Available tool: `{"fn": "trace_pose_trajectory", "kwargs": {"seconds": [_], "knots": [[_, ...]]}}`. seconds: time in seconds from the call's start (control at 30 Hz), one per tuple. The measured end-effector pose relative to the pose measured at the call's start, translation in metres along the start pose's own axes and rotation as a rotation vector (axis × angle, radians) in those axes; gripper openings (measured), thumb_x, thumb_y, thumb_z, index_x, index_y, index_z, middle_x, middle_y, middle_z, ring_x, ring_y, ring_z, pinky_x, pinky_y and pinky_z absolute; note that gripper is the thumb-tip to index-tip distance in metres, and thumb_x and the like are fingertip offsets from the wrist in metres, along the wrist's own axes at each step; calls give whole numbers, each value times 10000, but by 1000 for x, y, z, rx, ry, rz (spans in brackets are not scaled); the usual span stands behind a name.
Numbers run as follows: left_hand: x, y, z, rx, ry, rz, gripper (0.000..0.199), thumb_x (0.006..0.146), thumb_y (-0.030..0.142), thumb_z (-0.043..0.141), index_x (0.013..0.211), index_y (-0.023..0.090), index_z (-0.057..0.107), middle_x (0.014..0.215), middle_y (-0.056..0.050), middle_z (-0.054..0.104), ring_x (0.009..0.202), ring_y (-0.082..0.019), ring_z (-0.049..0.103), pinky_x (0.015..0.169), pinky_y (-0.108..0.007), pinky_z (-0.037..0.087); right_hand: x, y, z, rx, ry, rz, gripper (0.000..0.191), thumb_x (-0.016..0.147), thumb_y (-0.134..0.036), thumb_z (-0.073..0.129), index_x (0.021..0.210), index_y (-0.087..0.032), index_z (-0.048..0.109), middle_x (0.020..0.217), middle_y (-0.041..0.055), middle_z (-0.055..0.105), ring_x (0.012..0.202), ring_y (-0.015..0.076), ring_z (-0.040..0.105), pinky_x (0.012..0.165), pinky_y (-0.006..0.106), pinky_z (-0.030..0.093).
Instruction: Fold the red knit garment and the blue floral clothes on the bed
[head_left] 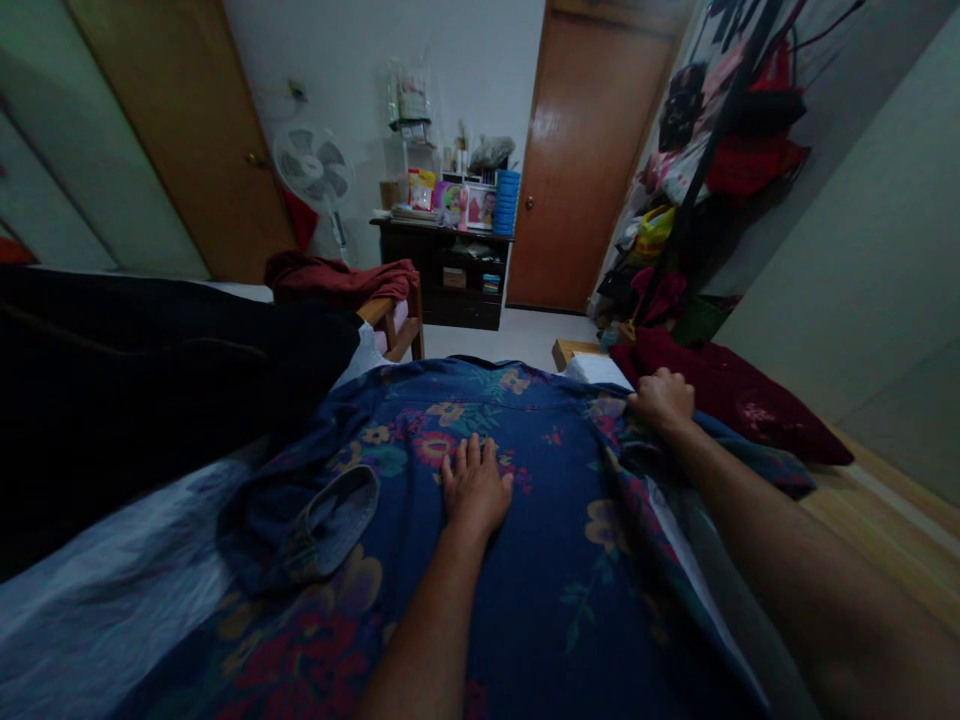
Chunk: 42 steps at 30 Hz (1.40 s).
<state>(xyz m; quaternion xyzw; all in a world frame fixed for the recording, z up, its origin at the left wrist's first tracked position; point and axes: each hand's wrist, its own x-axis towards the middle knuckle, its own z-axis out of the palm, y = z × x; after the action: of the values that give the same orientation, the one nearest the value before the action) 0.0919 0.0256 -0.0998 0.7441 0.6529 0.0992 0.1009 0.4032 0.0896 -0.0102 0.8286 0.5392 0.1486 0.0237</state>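
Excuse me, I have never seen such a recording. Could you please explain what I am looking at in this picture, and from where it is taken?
There is no machine here: these are a person's bare hands. The single picture comes from a camera on that person's head, looking forward and down. A blue floral garment lies spread out, with black cloth and a pale sheet to its left. The left hand rests flat on it; the right hand is closed at its edge, seemingly gripping the fabric.
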Motion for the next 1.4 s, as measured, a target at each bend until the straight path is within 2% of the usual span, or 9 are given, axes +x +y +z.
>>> {"fn": "trace_pose_trajectory", "kwargs": {"seconds": [0.13, 0.23, 0.37, 0.53, 0.63, 0.8, 0.93, 1.13, 1.4], "knots": [[0, 1, -2, 2, -1, -1, 639, 874, 438, 455, 1462, 205, 369, 1572, -93, 293, 1442, -285, 246, 1155, -521, 195, 11, -4, 7, 49, -6, -48, 428, 814, -338, 583, 1176, -119, 645, 1216, 204, 582, 1134, 348, 509, 903, 435, 418], [0, 1, -3, 5, 2, 0, 638, 875, 438, 453, 1461, 200, 373, 1571, -92, 296, 1440, -288, 251, 1156, -524, 193, 28, -13, 11, 253, -88, -110, 413, 873, -291, 506, 1234, -117, 606, 1209, 167, 628, 1090, 273, 574, 894, 334, 429], [-1, 1, -3, 10, 0, 1, 642, 875, 443, 452, 1465, 204, 367, 1572, -92, 294, 1443, -292, 243, 1157, -526, 189, 46, -18, 18, 353, -173, -185, 307, 902, -251, 469, 1071, -163, 709, 1064, 81, 714, 954, 182, 642, 802, 216, 444], [0, 1, -1, 16, -4, -1, 641, 878, 445, 452, 1466, 205, 365, 1573, -97, 292, 1444, -294, 241, 1159, -523, 186, 54, -19, 23, 382, -172, -246, 215, 816, -253, 609, 977, -205, 744, 1019, 34, 732, 932, 175, 653, 790, 202, 453], [0, 1, 0, 18, 3, -2, 643, 878, 448, 453, 1467, 206, 362, 1575, -98, 287, 1442, -295, 246, 1159, -523, 185, 57, -20, 21, 387, -139, -248, 204, 816, -247, 596, 948, -222, 750, 1025, 18, 732, 962, 173, 649, 815, 195, 443], [0, 1, -1, 20, -5, -4, 641, 881, 448, 443, 1469, 208, 356, 1575, -93, 286, 1443, -288, 245, 1162, -522, 184, 62, -16, 21, 352, -64, -79, 350, 863, -227, 446, 1070, -143, 716, 1118, 132, 697, 1023, 246, 641, 834, 270, 448], [-1, 2, -3, 17, -5, -5, 645, 878, 446, 452, 1468, 203, 359, 1575, -95, 285, 1443, -293, 245, 1160, -520, 187, 62, -13, 28, 330, -102, 11, 387, 841, -203, 443, 1095, -63, 699, 1091, 232, 682, 984, 308, 654, 788, 333, 468], [-1, 2, -2, 22, 5, -7, 635, 875, 448, 461, 1460, 220, 367, 1573, -93, 293, 1441, -286, 252, 1160, -509, 188, 67, -23, 31, 386, -171, -149, 327, 817, -286, 578, 1105, -215, 717, 1071, 74, 722, 968, 221, 654, 809, 254, 473], [-1, 2, -1, 2, 8, -10, 639, 870, 443, 462, 1460, 217, 370, 1574, -91, 291, 1442, -285, 247, 1162, -520, 182, 76, -28, 24, 378, -289, -309, 202, 792, -197, 614, 930, -188, 761, 948, 23, 743, 879, 158, 663, 764, 185, 462]]}}
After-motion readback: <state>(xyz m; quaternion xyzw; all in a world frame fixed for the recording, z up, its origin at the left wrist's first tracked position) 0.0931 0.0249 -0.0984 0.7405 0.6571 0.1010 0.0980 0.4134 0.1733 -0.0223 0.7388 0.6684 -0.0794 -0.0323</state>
